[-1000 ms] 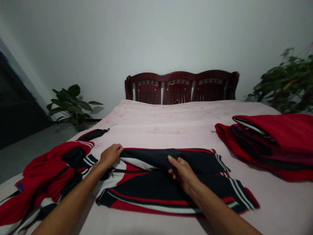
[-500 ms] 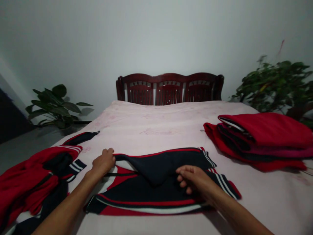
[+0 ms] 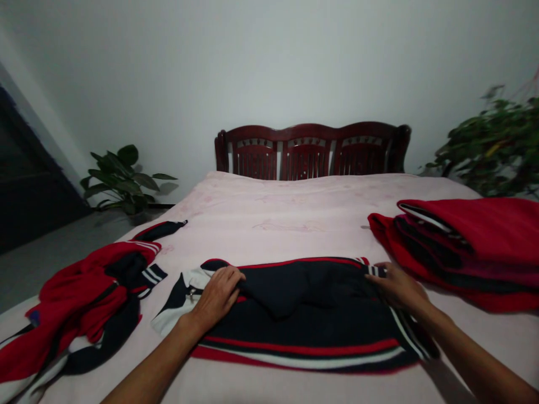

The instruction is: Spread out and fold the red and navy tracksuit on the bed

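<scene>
A navy track jacket (image 3: 303, 331) with red and white stripes lies spread on the pink bedcover, with a soft fold bunched across its middle. My left hand (image 3: 217, 297) rests on it near the white collar and metal zip pull, fingers over the fold. At the jacket's right edge, my right hand (image 3: 398, 289) grips the striped band. A crumpled red and navy tracksuit (image 3: 80, 297) lies left of my left hand, apart from it. A folded red stack (image 3: 458, 247) sits just right of my right hand, not touched.
The pink bed (image 3: 273, 213) stretches ahead to a dark wooden headboard (image 3: 311, 151) against a white wall. A potted plant (image 3: 126, 182) stands on the grey floor beyond the left bed edge, and a leafy plant (image 3: 488, 146) stands at the far right.
My hands have moved apart and lowered the jacket's raised fold onto the bed. The jacket now lies flatter, with its white collar showing at the left. My right hand has moved to the right edge.
</scene>
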Tool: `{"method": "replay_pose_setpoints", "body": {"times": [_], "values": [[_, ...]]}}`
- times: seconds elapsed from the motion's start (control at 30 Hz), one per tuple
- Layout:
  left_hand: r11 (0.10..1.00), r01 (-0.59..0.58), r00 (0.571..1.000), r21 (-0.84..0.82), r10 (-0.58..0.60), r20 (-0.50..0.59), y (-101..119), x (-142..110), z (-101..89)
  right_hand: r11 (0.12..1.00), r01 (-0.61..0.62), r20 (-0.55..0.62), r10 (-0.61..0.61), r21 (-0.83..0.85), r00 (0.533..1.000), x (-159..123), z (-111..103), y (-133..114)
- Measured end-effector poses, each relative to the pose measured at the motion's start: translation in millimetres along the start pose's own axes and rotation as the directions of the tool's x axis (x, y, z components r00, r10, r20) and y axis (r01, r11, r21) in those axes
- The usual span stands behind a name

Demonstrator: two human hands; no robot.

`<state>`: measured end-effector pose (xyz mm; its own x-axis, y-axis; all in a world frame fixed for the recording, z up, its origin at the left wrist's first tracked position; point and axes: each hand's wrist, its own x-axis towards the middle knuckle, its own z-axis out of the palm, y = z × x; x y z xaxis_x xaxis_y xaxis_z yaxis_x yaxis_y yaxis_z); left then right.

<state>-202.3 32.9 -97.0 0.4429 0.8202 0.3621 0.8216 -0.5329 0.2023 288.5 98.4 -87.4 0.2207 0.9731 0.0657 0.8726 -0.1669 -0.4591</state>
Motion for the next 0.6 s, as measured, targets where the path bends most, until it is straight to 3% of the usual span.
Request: {"method": "replay_pose_setpoints", "body": {"times": [0.17,0.23,0.33,0.43,0.5,0.6], "values": [[0.999,0.023,0.999,0.035,-0.025,0.048,6.7,-10.6,3.0,0.934,0.094,-0.196,-0.026,0.344,0.98,19.7,-11.3,-12.7],[0.999,0.052,0.997,-0.014,-0.051,0.053,7.3,-12.5,1.6,0.894,0.09,-0.189,-0.006,0.439,0.982,30.5,-2.6,-6.9],[0.973,0.16,0.987,-0.165,-0.156,0.039,1.7,-15.1,-5.4,0.968,0.069,-0.046,-0.059,0.24,0.997,42.6,14.7,10.6],[0.93,0.314,0.948,-0.193,-0.318,0.007,-10.0,-18.8,-17.0,0.987,0.122,-0.118,-0.134,-0.101,0.984,41.2,20.1,11.2],[0.915,0.393,0.918,-0.09,-0.396,-0.015,-17.3,-20.9,-24.1,0.953,0.209,-0.211,-0.256,-0.221,0.943,28.6,17.3,-9.0],[0.872,0.454,0.886,0.182,-0.463,0.008,-23.4,-21.8,-28.1,0.859,0.481,-0.18,-0.509,-0.176,0.842,-7.1,17.2,-60.4]]}}
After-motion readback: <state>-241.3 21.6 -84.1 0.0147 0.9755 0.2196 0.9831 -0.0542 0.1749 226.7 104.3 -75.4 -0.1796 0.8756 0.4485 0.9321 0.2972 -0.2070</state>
